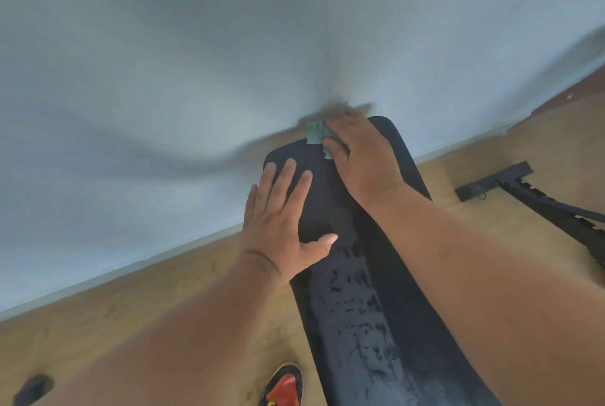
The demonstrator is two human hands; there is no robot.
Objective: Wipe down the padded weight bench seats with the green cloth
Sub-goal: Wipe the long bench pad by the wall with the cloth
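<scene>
The right hand (363,150) lies over the green cloth (319,135), fingers curled down onto it and pressing it against the far end of the black padded bench (357,274), close to the wall (229,61); only a crumpled corner of cloth shows past the fingertips. The left hand (281,219) rests flat on the pad's left side, fingers straight and spread, holding nothing, and appears to steady the bench. The step in hand looks like wiping the top end of the pad. To do it well, the person should probably keep the cloth bunched under the whole palm rather than the fingertips, so pressure stays even, and sweep across the rounded far edge and corners before drawing back along the length. The nearer stretch of pad shows wet streaks and patchy marks, so overlapping passes there would likely help. The left hand sits on surface that also needs wiping, so it should shift aside as the cloth comes its way. A shoe (283,386) stands on the wooden floor (147,291) beside the bench.
</scene>
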